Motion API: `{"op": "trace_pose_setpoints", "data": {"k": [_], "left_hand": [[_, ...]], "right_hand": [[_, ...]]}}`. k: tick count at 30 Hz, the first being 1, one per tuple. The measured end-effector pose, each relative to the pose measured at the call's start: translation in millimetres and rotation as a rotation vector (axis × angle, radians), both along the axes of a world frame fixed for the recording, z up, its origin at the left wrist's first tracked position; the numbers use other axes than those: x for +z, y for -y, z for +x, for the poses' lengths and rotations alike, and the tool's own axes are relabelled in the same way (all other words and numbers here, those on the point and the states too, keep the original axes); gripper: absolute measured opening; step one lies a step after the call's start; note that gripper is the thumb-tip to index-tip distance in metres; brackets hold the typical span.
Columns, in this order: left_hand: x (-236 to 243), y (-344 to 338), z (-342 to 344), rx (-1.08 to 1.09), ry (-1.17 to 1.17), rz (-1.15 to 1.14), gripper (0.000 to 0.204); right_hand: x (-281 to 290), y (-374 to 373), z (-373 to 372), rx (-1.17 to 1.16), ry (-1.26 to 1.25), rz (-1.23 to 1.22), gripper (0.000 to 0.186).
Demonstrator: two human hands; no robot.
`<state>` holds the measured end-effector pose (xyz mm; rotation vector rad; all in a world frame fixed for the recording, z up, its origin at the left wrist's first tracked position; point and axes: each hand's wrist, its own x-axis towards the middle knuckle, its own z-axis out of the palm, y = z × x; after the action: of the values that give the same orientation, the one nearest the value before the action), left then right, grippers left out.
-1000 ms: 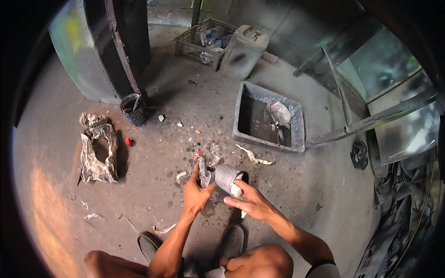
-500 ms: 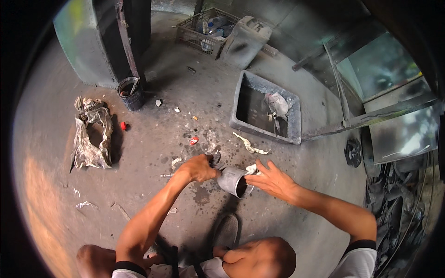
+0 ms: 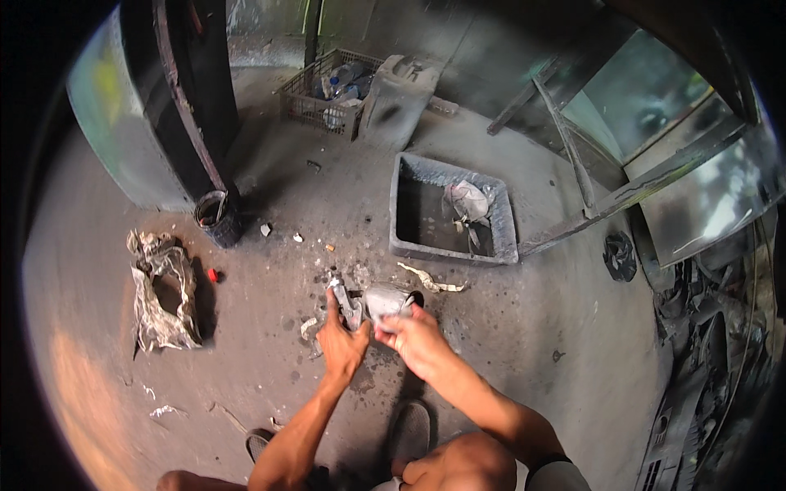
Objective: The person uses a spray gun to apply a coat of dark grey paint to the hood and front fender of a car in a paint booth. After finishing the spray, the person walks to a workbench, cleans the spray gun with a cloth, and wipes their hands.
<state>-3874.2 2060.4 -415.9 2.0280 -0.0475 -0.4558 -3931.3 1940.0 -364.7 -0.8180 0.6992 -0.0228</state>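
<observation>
My left hand (image 3: 342, 344) gripping a small tool (image 3: 345, 301), my right hand (image 3: 413, 340) closed on a grey cup (image 3: 387, 301), grey tray (image 3: 499, 245) rim just beyond, open floor (image 3: 270, 385) to my left

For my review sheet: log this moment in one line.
left hand: grips small tool | right hand: holds grey cup | over floor

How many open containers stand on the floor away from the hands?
3: a grey tray beyond the hands, a small black bucket at the left by the dark panel, and a wire crate farther back. Others may be hidden in the dark edges.
</observation>
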Motion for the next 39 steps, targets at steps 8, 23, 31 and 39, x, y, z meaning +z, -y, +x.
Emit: {"op": "trace_pose_setpoints", "data": {"k": [8,23,31,39], "left_hand": [[-32.0,0.7,-24.2,0.147,0.343,-0.102,0.101],[-2.0,-4.5,-13.8,0.27,0.261,-0.421,0.087],[13.9,-11.5,-7.0,0.194,0.259,-0.335,0.087],[-28.4,-13.7,-10.0,0.236,0.333,-0.391,0.084]], "right_hand": [[21.3,13.3,41.5,0.147,-0.252,-0.219,0.029],[33.4,3.5,2.3,0.171,0.353,-1.695,0.028],[50.1,17.3,3.0,0.214,0.022,-1.213,0.025],[54.3,-2.9,-1.7,0.525,0.116,-2.02,0.024]]}}
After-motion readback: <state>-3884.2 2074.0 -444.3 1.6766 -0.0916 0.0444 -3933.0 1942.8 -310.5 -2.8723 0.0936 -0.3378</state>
